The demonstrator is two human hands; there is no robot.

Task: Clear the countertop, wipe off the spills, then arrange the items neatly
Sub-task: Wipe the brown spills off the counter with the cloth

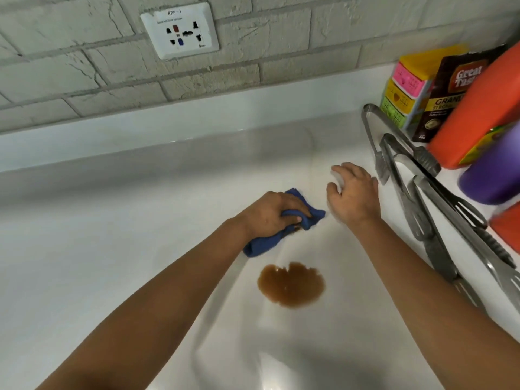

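Observation:
A brown puddle of spilled liquid [291, 285] lies on the white countertop [112, 263], between my two forearms. Just beyond it, my left hand [270, 213] grips a crumpled blue cloth [260, 246] and holds it against the counter. The cloth's near end stops a little short of the puddle. My right hand [356, 195] is to the right of the cloth, palm down, with its fingers loosely curled over the counter. It is slightly blurred, and nothing shows clearly in it.
Metal tongs [416, 192] lie in a row along the right side. Behind them stand an orange bottle [472, 108], a purple bottle [492, 173], a brown coffee pack [453, 91] and a colourful box [405, 88]. A wall socket [180, 30] sits on the brick wall.

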